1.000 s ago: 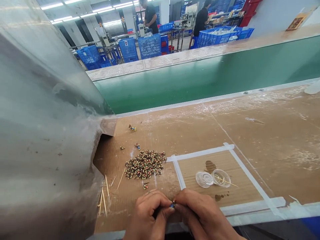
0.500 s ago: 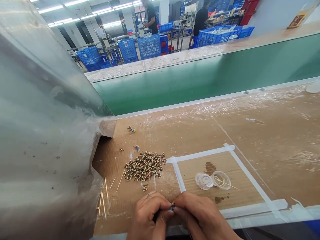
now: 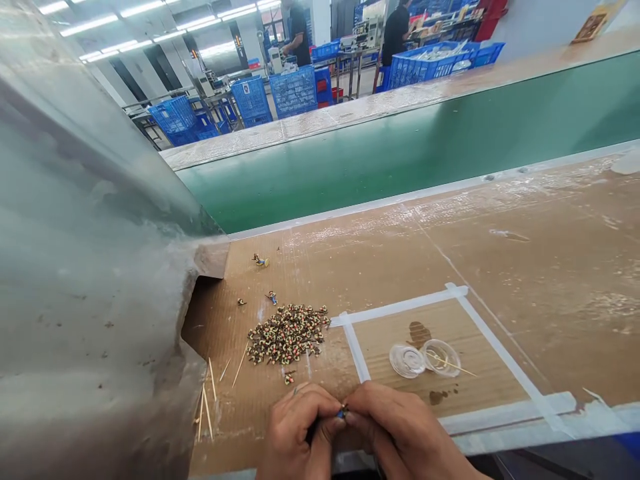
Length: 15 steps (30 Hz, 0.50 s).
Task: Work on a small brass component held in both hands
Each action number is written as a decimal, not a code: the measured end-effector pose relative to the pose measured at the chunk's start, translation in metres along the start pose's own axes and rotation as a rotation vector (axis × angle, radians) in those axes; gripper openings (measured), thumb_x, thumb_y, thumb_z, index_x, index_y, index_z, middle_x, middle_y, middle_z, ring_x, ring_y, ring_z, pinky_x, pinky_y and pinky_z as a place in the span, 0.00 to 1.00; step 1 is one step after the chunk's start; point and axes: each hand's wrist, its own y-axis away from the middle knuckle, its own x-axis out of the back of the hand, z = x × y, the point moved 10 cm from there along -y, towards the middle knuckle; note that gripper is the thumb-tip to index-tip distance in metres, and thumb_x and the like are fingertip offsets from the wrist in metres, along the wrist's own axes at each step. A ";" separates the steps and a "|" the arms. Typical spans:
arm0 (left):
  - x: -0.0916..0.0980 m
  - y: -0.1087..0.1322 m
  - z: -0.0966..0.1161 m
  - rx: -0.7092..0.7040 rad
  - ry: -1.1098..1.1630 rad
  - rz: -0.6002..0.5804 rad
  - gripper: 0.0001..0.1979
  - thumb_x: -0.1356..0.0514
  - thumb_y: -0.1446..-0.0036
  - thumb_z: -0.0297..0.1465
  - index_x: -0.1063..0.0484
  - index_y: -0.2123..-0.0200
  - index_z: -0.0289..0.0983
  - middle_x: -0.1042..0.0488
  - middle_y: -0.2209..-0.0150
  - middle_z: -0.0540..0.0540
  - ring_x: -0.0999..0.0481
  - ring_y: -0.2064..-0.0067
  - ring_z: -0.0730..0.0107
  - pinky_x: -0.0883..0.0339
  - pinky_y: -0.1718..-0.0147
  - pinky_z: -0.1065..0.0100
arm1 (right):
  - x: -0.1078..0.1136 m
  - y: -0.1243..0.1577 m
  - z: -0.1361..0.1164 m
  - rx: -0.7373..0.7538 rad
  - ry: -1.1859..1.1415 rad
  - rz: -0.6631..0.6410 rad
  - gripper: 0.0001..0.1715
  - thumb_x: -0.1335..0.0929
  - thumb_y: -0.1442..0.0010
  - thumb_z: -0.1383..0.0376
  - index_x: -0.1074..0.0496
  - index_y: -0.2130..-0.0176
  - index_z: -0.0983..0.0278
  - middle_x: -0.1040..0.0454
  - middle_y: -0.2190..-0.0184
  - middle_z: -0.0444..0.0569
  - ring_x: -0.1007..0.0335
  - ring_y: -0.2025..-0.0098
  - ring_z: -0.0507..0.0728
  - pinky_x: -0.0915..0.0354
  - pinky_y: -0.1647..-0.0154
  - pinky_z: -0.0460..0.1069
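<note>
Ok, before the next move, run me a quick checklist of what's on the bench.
1. Small coloured piece pinched between left hand and right hand: ok.
2. Its seating in the fingers: cannot tell, they hide most of it.
3. Main heap of small pieces: ok, one cluster, apart from the hands.
4. Stray piece and second stray piece: not ok, lying off the heap.
5. Clear plastic cups inside the white tape square: ok, two, with a wooden stick resting on the right one.
</note>
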 end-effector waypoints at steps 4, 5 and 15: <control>-0.001 0.002 0.000 0.016 0.002 -0.015 0.07 0.38 0.36 0.21 0.27 0.64 0.39 0.22 0.70 0.51 0.22 0.69 0.72 0.30 0.69 0.73 | -0.001 0.001 0.000 0.005 0.007 -0.005 0.12 0.38 0.29 0.74 0.28 0.58 0.61 0.26 0.69 0.44 0.30 0.69 0.52 0.38 0.68 0.44; -0.002 0.003 0.000 0.029 0.000 -0.021 0.07 0.39 0.36 0.21 0.27 0.64 0.39 0.22 0.70 0.51 0.22 0.69 0.72 0.30 0.68 0.72 | -0.001 0.001 0.000 -0.001 0.005 -0.007 0.12 0.38 0.29 0.74 0.28 0.58 0.61 0.26 0.69 0.44 0.30 0.69 0.52 0.38 0.67 0.44; -0.001 0.001 0.001 0.021 0.011 -0.011 0.07 0.38 0.36 0.22 0.27 0.64 0.39 0.22 0.70 0.52 0.22 0.69 0.72 0.30 0.68 0.74 | -0.002 0.002 0.000 0.004 0.001 -0.013 0.11 0.38 0.28 0.73 0.28 0.59 0.62 0.26 0.69 0.44 0.30 0.68 0.52 0.38 0.68 0.44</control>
